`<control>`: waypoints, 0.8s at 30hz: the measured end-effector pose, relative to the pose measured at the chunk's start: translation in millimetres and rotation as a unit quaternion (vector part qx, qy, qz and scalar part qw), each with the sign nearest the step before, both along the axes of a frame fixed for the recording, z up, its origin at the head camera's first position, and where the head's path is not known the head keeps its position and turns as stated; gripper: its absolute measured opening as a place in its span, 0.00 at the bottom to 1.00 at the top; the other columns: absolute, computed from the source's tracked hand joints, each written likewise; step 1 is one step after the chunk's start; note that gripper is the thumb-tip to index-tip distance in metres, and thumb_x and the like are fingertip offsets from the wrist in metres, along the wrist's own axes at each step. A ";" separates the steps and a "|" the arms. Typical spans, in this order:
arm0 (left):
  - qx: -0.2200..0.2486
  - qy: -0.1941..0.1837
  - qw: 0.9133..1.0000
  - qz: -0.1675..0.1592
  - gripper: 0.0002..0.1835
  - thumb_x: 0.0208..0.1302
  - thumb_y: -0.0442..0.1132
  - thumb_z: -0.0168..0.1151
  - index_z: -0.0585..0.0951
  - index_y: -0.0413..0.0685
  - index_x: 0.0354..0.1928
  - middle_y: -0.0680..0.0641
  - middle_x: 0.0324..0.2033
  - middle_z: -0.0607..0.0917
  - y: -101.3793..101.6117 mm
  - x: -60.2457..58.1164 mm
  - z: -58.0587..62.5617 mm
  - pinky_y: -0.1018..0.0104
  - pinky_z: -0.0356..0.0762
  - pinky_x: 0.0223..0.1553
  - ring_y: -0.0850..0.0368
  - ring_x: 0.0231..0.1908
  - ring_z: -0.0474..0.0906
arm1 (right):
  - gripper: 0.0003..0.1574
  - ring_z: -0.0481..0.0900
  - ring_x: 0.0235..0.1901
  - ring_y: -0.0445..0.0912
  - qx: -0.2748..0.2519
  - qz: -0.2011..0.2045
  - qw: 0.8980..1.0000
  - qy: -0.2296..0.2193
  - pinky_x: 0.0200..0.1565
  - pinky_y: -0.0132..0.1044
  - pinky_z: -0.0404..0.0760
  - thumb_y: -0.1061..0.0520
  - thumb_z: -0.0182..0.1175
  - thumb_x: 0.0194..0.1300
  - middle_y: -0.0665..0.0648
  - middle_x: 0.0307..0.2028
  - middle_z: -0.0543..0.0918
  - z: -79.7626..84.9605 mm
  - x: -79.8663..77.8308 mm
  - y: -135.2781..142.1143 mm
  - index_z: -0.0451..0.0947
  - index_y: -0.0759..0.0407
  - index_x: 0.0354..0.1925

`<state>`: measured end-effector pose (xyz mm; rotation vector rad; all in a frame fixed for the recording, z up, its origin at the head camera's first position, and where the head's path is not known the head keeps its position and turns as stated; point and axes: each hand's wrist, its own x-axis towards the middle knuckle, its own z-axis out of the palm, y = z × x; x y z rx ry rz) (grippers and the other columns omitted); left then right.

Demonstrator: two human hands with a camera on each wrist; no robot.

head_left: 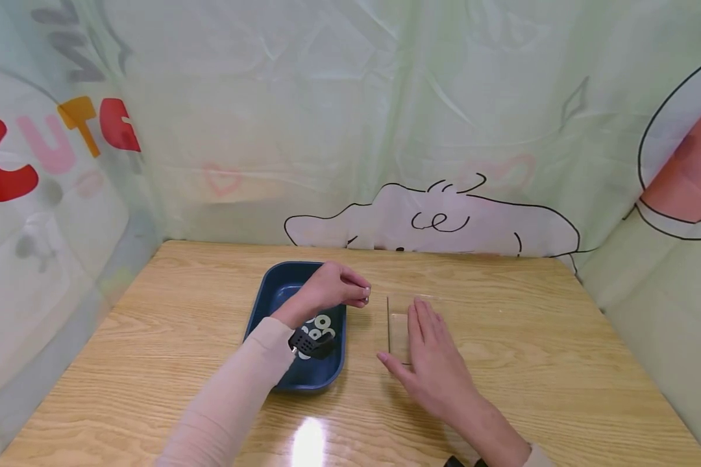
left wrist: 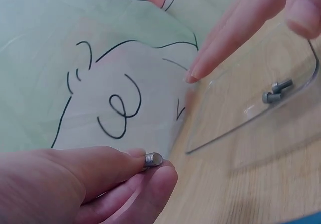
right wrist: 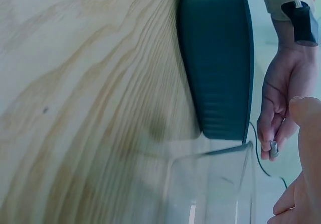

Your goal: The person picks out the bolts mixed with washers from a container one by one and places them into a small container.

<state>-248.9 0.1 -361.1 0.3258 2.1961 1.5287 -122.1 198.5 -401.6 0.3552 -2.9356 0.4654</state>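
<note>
A small metal bolt (left wrist: 153, 159) is pinched between the thumb and fingertips of my left hand (head_left: 333, 285). That hand is above the right rim of a dark blue tray (head_left: 257, 311), where several pale washers (head_left: 322, 322) lie, partly hidden by the wrist camera. To the right, a clear plastic box (head_left: 400, 337) stands on the table. My right hand (head_left: 438, 370) is at the box with its fingers straight and the thumb apart; whether it touches the box I cannot tell. Two bolts (left wrist: 277, 91) lie inside the box in the left wrist view.
The wooden table (head_left: 537, 363) reaches back to a printed curtain (head_left: 257, 130), which also hangs along both sides. The blue tray's wall (right wrist: 215, 58) stands just left of the box. A black object (head_left: 455, 462) shows at the bottom edge, by the right wrist.
</note>
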 end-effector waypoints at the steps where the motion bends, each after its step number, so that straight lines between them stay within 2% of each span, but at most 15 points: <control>1: 0.000 -0.003 1.000 0.000 0.11 0.65 0.36 0.66 0.85 0.40 0.47 0.44 0.37 0.88 2.7 0.3 0.1 0.53 0.83 0.53 0.50 0.40 0.89 | 0.59 0.44 0.77 0.63 0.002 -0.003 1.000 0.000 0.75 0.60 0.50 0.32 0.53 0.69 0.71 0.77 0.46 -0.4 0.4 1.6 0.47 0.74 0.74; 7: 0.000 -0.017 1.000 -0.006 0.11 0.64 0.35 0.67 0.86 0.40 0.47 0.45 0.36 0.88 19.9 1.8 -3.1 0.51 0.82 0.55 0.54 0.36 0.89 | 0.61 0.43 0.78 0.63 0.012 -0.018 1.000 -0.010 0.76 0.59 0.49 0.28 0.49 0.69 0.71 0.77 0.45 -4.6 2.7 12.7 0.46 0.74 0.74; 11: 0.008 -0.016 1.000 -0.018 0.12 0.64 0.35 0.66 0.85 0.38 0.47 0.45 0.36 0.88 31.6 3.7 -7.2 0.51 0.83 0.54 0.53 0.36 0.89 | 0.63 0.44 0.77 0.64 0.013 -0.024 1.000 -0.012 0.75 0.60 0.50 0.26 0.47 0.69 0.73 0.76 0.46 -6.6 5.4 20.3 0.47 0.76 0.74; 17: -0.004 -0.008 0.999 -0.046 0.09 0.65 0.37 0.66 0.86 0.42 0.45 0.47 0.34 0.88 48.3 8.5 -9.9 0.56 0.85 0.51 0.57 0.34 0.88 | 0.64 0.43 0.77 0.66 0.019 -0.041 0.999 -0.014 0.75 0.61 0.50 0.26 0.47 0.69 0.74 0.76 0.45 -9.3 7.5 28.7 0.46 0.77 0.73; 24: -0.013 -0.020 0.998 -0.052 0.07 0.64 0.36 0.66 0.86 0.42 0.42 0.49 0.31 0.88 68.9 11.4 -13.3 0.61 0.86 0.47 0.59 0.30 0.88 | 0.65 0.43 0.77 0.66 0.025 -0.058 0.998 -0.019 0.75 0.63 0.49 0.26 0.49 0.68 0.75 0.76 0.44 -14.9 6.6 35.1 0.46 0.78 0.73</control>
